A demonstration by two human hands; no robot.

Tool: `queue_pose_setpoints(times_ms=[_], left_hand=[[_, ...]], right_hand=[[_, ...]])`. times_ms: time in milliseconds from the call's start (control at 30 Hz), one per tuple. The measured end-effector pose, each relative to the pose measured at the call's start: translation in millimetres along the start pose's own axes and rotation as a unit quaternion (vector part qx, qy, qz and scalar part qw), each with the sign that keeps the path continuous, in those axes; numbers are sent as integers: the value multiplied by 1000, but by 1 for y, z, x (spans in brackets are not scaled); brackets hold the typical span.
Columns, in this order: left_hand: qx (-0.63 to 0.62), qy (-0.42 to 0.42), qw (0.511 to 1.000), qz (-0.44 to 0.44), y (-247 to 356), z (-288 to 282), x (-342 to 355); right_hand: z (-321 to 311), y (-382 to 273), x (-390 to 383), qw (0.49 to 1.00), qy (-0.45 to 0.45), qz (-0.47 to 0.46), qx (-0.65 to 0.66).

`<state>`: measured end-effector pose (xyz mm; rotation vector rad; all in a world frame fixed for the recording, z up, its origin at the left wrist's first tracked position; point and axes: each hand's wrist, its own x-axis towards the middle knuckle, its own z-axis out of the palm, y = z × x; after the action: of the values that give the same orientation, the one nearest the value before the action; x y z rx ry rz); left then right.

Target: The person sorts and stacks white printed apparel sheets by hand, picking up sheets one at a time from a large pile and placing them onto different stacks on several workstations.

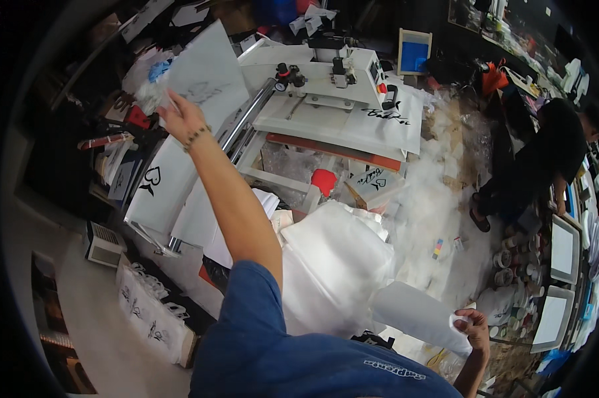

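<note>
By the left hand [185,119], a thin, translucent whitish sheet with faint dark lettering [210,69] is held up, tilted, at the left side of the large white metal press with a round gauge and a red button [359,69]. The lower left corner of that sheet is pinched between the thumb and fingers. By the right hand [473,327], a loosely rolled, plain white sheet [415,313] is held well apart from the press, on its near right side; the fingers are curled around the roll's right end.

A smooth, glossy pile of white sheet material [339,259] is seen in front of the press. On the press's left platen, a white piece printed with a black heart-like mark [152,180] is laid; on its right part, a white piece with black script [389,118] is draped. A crumpled bright red cloth [323,181] is rested on the press's lower frame. Behind the press, a light wooden frame with a blue panel [414,56] is stood upright. Well to the right, a person in dark clothing [532,156] is seen.
</note>
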<state>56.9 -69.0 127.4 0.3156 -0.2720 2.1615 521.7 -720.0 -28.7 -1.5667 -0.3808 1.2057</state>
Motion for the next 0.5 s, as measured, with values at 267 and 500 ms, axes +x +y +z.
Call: queue_pose_setpoints(times_ms=[267, 500], left_hand=[[88, 111, 989, -53, -26, -89, -104], [401, 169, 896, -86, -33, -166, -185]], right_hand=[[0, 1, 11, 1000, -28, -1, 9], [-4, 13, 13, 1000, -29, -2, -5]])
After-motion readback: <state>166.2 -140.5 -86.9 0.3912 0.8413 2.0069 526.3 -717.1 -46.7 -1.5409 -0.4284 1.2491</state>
